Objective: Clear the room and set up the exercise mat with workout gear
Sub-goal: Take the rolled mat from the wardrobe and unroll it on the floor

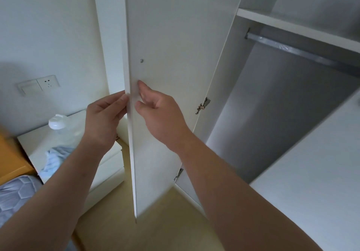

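A white wardrobe door [175, 36] stands swung open in front of me, seen nearly edge-on. My left hand [103, 118] holds the door's free edge from the outer side, its fingers bent around the edge. My right hand [159, 112] is on the door's inner face just below a screw [141, 60], with the index fingertip touching the panel and the other fingers loosely curled. The wardrobe interior [272, 114] behind the door shows bare walls, a shelf [292, 25] and a metal hanging rail [292, 48]. No mat or workout gear is in view.
A white bedside cabinet [64, 139] stands at the left with a white-capped clear bottle [57, 123] and a blue cloth [56, 159] on it. A bed with a blue quilt [13, 194] lies at lower left. A second white door panel [311, 173] fills the right. Beige floor [165, 221] shows below.
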Motion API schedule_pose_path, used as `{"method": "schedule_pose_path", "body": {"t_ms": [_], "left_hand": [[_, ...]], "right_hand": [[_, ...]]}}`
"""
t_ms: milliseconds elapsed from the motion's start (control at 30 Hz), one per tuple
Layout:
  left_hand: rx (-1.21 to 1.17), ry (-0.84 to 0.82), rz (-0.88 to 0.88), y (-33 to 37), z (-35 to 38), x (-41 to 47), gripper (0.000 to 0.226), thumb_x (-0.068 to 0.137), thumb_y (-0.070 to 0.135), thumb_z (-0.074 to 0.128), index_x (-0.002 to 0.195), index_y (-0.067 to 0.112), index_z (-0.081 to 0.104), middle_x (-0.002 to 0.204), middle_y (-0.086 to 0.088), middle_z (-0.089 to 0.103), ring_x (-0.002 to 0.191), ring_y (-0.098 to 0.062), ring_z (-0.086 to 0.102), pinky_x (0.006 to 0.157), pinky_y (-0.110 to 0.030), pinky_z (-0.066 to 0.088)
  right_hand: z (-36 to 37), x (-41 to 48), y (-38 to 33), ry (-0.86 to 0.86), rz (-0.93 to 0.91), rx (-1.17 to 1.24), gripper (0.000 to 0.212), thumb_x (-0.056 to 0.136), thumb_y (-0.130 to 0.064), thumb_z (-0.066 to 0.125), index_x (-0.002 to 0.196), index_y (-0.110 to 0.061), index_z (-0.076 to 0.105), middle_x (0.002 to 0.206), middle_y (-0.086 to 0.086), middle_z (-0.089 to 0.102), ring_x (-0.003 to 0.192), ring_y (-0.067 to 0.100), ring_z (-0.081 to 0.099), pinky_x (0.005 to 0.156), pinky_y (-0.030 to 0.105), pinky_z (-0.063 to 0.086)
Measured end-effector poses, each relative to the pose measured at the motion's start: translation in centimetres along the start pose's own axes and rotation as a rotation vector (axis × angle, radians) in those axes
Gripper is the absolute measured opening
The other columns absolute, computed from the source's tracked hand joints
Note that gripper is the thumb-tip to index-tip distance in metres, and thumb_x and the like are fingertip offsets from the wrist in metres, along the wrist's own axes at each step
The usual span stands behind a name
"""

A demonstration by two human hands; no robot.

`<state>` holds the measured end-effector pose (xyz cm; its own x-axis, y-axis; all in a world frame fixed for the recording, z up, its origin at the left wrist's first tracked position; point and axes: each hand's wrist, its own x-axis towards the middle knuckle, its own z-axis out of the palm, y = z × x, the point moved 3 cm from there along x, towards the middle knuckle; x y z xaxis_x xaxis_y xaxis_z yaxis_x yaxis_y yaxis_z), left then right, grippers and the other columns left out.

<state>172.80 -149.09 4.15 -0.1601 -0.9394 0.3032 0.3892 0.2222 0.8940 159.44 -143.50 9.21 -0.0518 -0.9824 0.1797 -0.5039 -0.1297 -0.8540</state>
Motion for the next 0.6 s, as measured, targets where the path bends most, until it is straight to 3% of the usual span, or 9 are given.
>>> {"method": "schedule_pose_path", "body": {"t_ms": [67, 167, 267, 367, 400, 533, 600], "left_hand": [[0.023, 0.021, -0.006, -0.2, -0.1, 0.1, 0.026, 0.102, 0.006, 0.051, 0.115, -0.008, 0.069, 0.097, -0.011, 0.074, 0.086, -0.022, 0.066, 0.078, -0.026, 0.051], [0.047, 0.105, -0.023, -0.3, 0.0, -0.2, 0.023, 0.101, 0.005, 0.055, 0.113, 0.0, 0.073, 0.103, -0.012, 0.076, 0.095, -0.025, 0.07, 0.09, -0.033, 0.054], [0.057, 0.286, -0.037, 0.0, 0.6, -1.1, 0.022, 0.097, 0.01, 0.061, 0.112, 0.01, 0.077, 0.111, -0.01, 0.077, 0.11, -0.025, 0.071, 0.103, -0.036, 0.052], [0.116, 0.579, 0.018, 1.4, 2.5, -4.1, 0.016, 0.092, 0.016, 0.066, 0.099, 0.022, 0.078, 0.098, 0.007, 0.078, 0.096, -0.004, 0.072, 0.09, -0.021, 0.055], [0.141, 0.609, 0.063, 1.9, 3.8, -5.3, 0.016, 0.093, 0.013, 0.065, 0.096, 0.023, 0.077, 0.094, 0.01, 0.077, 0.09, 0.0, 0.071, 0.083, -0.015, 0.054], [0.233, 0.355, 0.066, 0.7, 10.4, -7.8, 0.019, 0.095, 0.002, 0.061, 0.096, 0.012, 0.077, 0.094, 0.003, 0.077, 0.097, -0.008, 0.071, 0.093, -0.022, 0.053], [0.217, 0.217, -0.01, -0.7, 14.0, -7.7, 0.022, 0.096, 0.002, 0.061, 0.095, 0.015, 0.078, 0.093, 0.002, 0.078, 0.097, -0.013, 0.072, 0.094, -0.028, 0.055]], "right_hand": [[0.2, 0.1, 0.0, 0.007, 0.003, 0.009, 0.055, 0.101, -0.017, 0.051, 0.155, -0.021, 0.04, 0.137, 0.013, 0.061, 0.127, 0.025, 0.057, 0.111, 0.039, 0.043], [0.2, 0.1, 0.0, 0.003, 0.013, 0.046, 0.055, 0.101, -0.014, 0.05, 0.155, -0.021, 0.04, 0.139, 0.013, 0.061, 0.128, 0.026, 0.057, 0.111, 0.038, 0.043], [-0.6, -0.6, 0.4, -0.017, 0.017, 0.161, 0.053, 0.102, -0.01, 0.05, 0.154, -0.017, 0.041, 0.151, 0.001, 0.052, 0.138, 0.012, 0.05, 0.119, 0.033, 0.036], [-2.8, -2.3, 1.5, -0.002, 0.037, 0.264, 0.051, 0.102, -0.011, 0.057, 0.151, -0.017, 0.046, 0.15, -0.006, 0.053, 0.136, 0.0, 0.049, 0.118, 0.025, 0.034], [-4.0, -2.9, 2.2, 0.033, 0.051, 0.279, 0.05, 0.101, -0.013, 0.059, 0.149, -0.016, 0.049, 0.147, -0.006, 0.055, 0.134, -0.001, 0.051, 0.116, 0.024, 0.035], [-9.2, -5.2, 5.5, 0.21, 0.096, 0.254, 0.03, 0.1, -0.012, 0.059, 0.127, 0.0, 0.055, 0.134, 0.018, 0.056, 0.128, 0.03, 0.051, 0.113, 0.048, 0.04], [-11.6, -6.3, 6.7, 0.267, 0.134, 0.241, 0.03, 0.1, -0.015, 0.06, 0.129, -0.005, 0.061, 0.132, 0.01, 0.063, 0.127, 0.022, 0.057, 0.114, 0.041, 0.042]]}}
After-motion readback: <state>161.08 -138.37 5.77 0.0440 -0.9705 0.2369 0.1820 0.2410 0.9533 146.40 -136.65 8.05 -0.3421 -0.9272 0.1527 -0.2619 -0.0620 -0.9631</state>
